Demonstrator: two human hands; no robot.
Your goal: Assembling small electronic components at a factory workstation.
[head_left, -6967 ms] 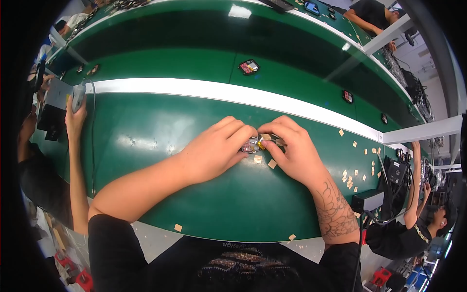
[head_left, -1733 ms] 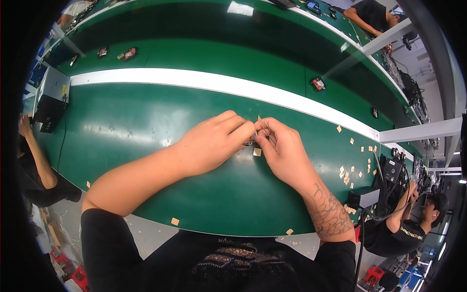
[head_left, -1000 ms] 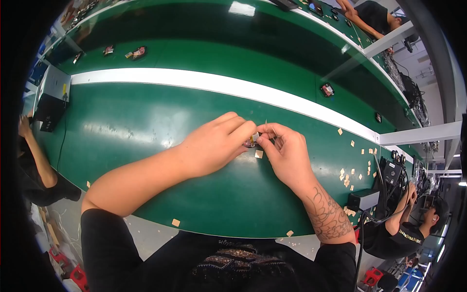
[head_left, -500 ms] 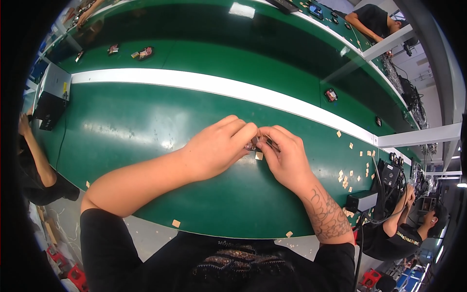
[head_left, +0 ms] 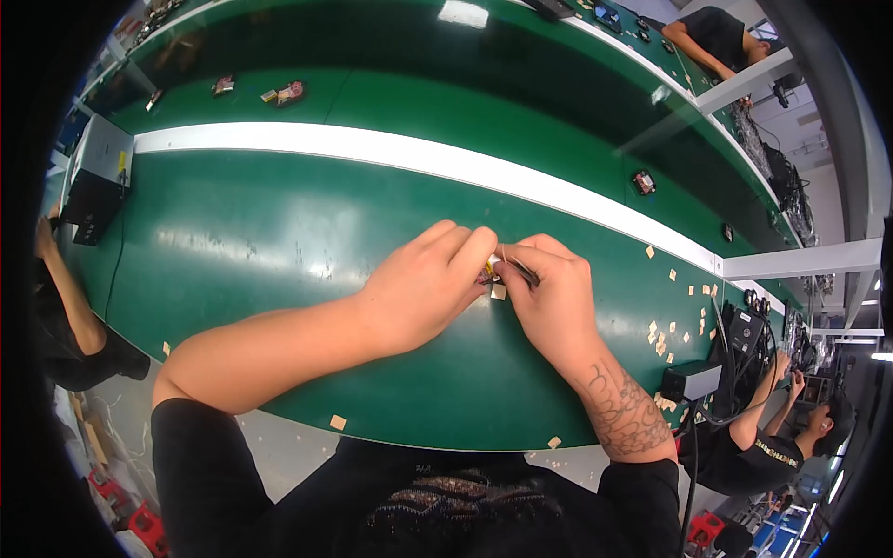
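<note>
Green tabletop beneath inward-curled left hand, small device in pinch, right hand alongside, curled around slim dark piece.

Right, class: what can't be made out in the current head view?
All in the head view:
Held device: mostly hidden by left fingers and right fingers.
Right fingers' grip: too small to tell.
Far devices beyond the white rail: too small for detail.
Worker at left: cut off by dark rim.

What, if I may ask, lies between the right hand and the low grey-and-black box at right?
In the head view: green tabletop with scattered small, square beige pieces.
</note>
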